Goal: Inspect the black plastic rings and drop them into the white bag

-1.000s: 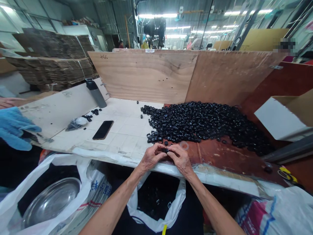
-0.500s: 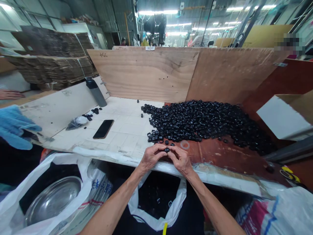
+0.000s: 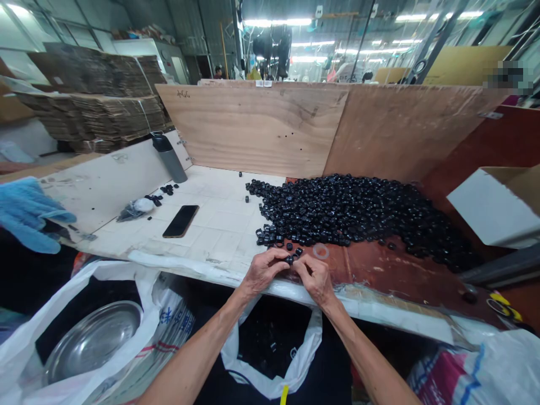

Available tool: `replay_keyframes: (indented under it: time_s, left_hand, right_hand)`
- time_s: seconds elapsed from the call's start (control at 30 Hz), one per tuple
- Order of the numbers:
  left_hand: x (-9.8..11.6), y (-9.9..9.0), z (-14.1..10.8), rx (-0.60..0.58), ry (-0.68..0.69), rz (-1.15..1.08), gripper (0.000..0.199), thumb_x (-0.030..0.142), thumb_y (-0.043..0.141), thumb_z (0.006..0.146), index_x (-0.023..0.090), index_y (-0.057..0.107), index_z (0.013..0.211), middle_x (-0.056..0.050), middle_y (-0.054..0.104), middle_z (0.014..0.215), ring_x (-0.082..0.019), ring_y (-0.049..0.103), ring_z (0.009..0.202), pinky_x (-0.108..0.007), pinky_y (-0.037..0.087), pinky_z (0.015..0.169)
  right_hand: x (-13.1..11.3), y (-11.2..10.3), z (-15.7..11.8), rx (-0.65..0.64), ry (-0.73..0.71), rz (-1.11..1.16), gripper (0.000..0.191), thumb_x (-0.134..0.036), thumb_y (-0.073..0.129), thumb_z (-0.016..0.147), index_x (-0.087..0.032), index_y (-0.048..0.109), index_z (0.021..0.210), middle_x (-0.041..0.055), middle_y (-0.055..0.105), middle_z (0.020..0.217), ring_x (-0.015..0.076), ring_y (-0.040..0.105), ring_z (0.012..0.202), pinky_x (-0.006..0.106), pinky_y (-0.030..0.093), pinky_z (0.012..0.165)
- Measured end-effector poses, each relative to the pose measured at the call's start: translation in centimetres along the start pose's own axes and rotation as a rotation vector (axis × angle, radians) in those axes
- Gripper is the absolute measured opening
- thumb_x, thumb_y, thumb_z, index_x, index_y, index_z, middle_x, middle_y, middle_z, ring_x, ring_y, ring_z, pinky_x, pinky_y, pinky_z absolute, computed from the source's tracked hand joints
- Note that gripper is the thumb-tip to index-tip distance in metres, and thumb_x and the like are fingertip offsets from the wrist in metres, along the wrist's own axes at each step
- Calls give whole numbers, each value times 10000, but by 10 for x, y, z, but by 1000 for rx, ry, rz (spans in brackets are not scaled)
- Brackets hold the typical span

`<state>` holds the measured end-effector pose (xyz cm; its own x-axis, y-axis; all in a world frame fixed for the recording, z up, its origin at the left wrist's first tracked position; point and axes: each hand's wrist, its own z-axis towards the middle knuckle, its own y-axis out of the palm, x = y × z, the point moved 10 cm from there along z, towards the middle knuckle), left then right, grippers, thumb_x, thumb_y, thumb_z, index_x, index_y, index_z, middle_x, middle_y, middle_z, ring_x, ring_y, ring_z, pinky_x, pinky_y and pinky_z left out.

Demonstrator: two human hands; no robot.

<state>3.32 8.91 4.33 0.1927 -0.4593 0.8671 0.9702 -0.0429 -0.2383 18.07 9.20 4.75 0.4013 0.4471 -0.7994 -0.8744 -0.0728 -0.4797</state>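
Observation:
At the front edge of the table, my left hand [image 3: 265,270] is closed in a pinch on a small black plastic part [image 3: 289,260]. Beside it on the right, my right hand [image 3: 315,277] has its thumb and fingers pressed together close to that part. What lies between the right fingertips is too small to make out. Just beyond my fingers are a few loose black pieces [image 3: 289,246]. Behind them spreads a large pile of small black ring-like parts [image 3: 354,208].
Below the table edge hangs an open white bag [image 3: 314,337] with dark pieces inside. To the left are a phone [image 3: 180,221], a grey bottle [image 3: 169,160] and a sack holding a metal bowl [image 3: 95,337]. A white box [image 3: 491,208] and yellow-handled scissors [image 3: 504,306] are at the right.
My right fingertips have shifted slightly right, away from the black part that both hands were pinching. My left hand stays in place. The view has moved a little.

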Motion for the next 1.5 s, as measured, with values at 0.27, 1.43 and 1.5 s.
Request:
replay_keyframes:
  time_s: [0.27,1.43,1.5]
  left_hand:
    - [-4,1,0,-23,-72,-35,177,279,681,859,179,717,1000,-69,722,1011,-202,664,963,-330,512,917]
    - [30,9,-44,-28,134,124,174,212,617,901,208,693,1058,-82,712,1050,-209,666,1010,-358,554,897]
    - [32,14,-51,-94,202,161,216,175,558,928,224,681,1098,-88,699,1087,-205,659,1029,-361,559,885]
  right_hand:
    - [-7,-1,2,-6,-42,72,157,-314,569,894,-182,651,915,27,626,780,154,575,668,253,446,615]
    - [17,35,-53,69,562,589,279,-418,568,869,-177,568,729,-43,499,483,114,466,466,242,379,513]
    - [20,47,-60,23,695,752,301,-421,610,817,-174,533,662,-47,484,487,93,423,437,227,337,464]
